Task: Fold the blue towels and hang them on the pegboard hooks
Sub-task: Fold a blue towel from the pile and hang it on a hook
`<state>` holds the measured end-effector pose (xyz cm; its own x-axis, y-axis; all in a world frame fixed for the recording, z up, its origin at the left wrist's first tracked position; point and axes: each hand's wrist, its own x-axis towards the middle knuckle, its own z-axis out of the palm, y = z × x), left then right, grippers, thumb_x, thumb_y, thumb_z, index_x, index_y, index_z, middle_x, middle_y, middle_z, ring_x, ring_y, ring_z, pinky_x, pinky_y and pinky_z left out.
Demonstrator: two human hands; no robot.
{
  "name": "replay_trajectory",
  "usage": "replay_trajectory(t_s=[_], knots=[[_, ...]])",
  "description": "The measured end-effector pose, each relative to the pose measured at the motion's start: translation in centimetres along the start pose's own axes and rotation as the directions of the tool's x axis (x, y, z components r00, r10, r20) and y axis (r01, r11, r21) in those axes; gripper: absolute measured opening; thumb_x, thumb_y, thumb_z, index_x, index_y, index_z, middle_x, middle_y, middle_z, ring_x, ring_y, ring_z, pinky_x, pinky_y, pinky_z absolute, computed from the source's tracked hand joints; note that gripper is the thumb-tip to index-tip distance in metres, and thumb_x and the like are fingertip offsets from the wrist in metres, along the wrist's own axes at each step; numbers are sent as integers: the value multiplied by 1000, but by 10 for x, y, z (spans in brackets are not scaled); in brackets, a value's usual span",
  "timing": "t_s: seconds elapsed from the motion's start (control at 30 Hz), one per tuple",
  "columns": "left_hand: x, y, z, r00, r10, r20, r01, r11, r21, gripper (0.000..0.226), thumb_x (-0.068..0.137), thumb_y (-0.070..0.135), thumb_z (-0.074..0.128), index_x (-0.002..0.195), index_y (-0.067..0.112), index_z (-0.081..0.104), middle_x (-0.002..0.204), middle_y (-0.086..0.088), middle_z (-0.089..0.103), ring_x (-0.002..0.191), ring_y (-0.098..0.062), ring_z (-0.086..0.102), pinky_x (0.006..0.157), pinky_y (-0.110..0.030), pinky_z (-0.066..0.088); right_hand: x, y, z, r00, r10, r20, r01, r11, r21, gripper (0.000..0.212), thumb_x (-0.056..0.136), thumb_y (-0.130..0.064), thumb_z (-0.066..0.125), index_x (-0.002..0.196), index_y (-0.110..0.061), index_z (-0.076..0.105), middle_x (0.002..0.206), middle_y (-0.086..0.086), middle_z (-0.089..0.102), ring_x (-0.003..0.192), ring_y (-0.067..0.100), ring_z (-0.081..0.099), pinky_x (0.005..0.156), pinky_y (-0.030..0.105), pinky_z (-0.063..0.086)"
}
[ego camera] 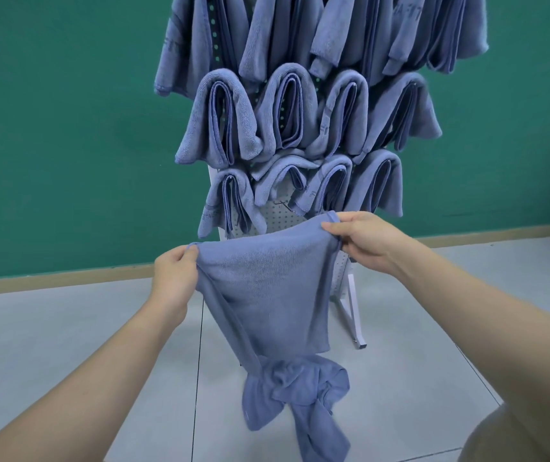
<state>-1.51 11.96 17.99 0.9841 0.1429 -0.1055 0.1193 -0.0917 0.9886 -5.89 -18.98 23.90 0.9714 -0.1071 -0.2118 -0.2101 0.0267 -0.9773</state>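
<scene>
Two hands [171,278] [365,243] pinching blue towel [267,281]; hanging towels' [287,111] lettering unreadable.

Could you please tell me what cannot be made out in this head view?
- White pegboard: hooks and most of the panel hidden by the folded blue hung towels.
- Top towel row: cut off by the upper edge.
- Blue unfolded towel held by the left hand and right hand: its bunched lower end hides its corners.
</scene>
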Motion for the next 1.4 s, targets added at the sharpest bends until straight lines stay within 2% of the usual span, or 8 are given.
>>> replay_trajectory(t_s=[0.17, 0.4, 0.6, 0.73, 0.93, 1.1, 1.27, 1.4], knots=[[-3, 7, -6, 993, -107, -56, 97, 983, -159, 28, 108, 29, 45, 91, 13, 61, 97, -6, 63, 90, -22, 57, 90, -43, 53, 1, 0, -7, 982, -20, -186, 9, 998, -61, 40, 105, -30, 60, 112, 8, 71, 110, 8, 77, 115, 25, 70, 93, 31, 54], [-7, 14, 3, 976, -136, 169, 192, 906, -378, 35, 112, 32, 43, 127, 8, 64, 123, -7, 75, 111, -15, 72, 98, -34, 53, 6, 2, -18, 973, 104, -205, -87, 992, 91, 45, 108, -46, 47, 119, -7, 67, 110, 9, 78, 105, 28, 74, 98, 46, 56], [-8, 19, 3, 943, 73, 324, 47, 937, -347, 36, 100, -2, 55, 135, 6, 60, 129, -10, 72, 118, -23, 70, 100, -34, 57, 4, -1, -23, 1000, 24, -8, -23, 986, 163, 26, 105, -12, 57, 126, -1, 67, 121, 13, 75, 113, 22, 72, 89, 30, 60], [-3, 16, 4, 985, 59, 160, -5, 948, -319, 28, 98, -3, 61, 126, -5, 64, 122, -16, 73, 102, -21, 73, 89, -27, 59, 7, 6, -27, 999, -30, 20, 30, 1000, 2, 20, 102, 1, 57, 115, 1, 72, 113, 13, 77, 106, 22, 74, 87, 26, 59], [4, 11, 3, 1000, -13, 28, 20, 952, -306, 12, 99, 10, 66, 88, 8, 69, 85, -3, 77, 81, -17, 72, 79, -29, 56, 15, 13, -33, 993, -27, -111, 5, 981, -195, 32, 110, -22, 48, 117, 0, 71, 118, 15, 75, 102, 21, 70, 95, 39, 57], [5, 10, 12, 1000, 6, 30, 3, 961, -278, 14, 100, 13, 66, 87, 9, 70, 88, -4, 76, 83, -18, 71, 85, -32, 56, 20, 13, -42, 975, 105, -194, -94, 993, 66, 39, 110, -34, 47, 120, -1, 67, 119, 14, 75, 108, 28, 72, 82, 38, 57], [5, 12, 18, 999, 7, 33, 4, 952, -306, 12, 100, 15, 66, 90, 11, 70, 92, -4, 76, 88, -20, 70, 87, -33, 56, 20, 15, -46, 986, 142, -83, -119, 965, 233, 49, 105, -51, 49, 127, -11, 66, 121, 7, 76, 114, 24, 70, 101, 43, 53], [4, 15, 23, 999, 17, 45, -1, 942, -335, 14, 101, 18, 65, 90, 13, 71, 86, 2, 77, 81, -13, 71, 82, -28, 56, 15, 13, -47, 1000, 16, 17, -18, 992, 124, 29, 102, -26, 63, 125, -10, 69, 121, 8, 76, 113, 20, 70, 104, 39, 53]])
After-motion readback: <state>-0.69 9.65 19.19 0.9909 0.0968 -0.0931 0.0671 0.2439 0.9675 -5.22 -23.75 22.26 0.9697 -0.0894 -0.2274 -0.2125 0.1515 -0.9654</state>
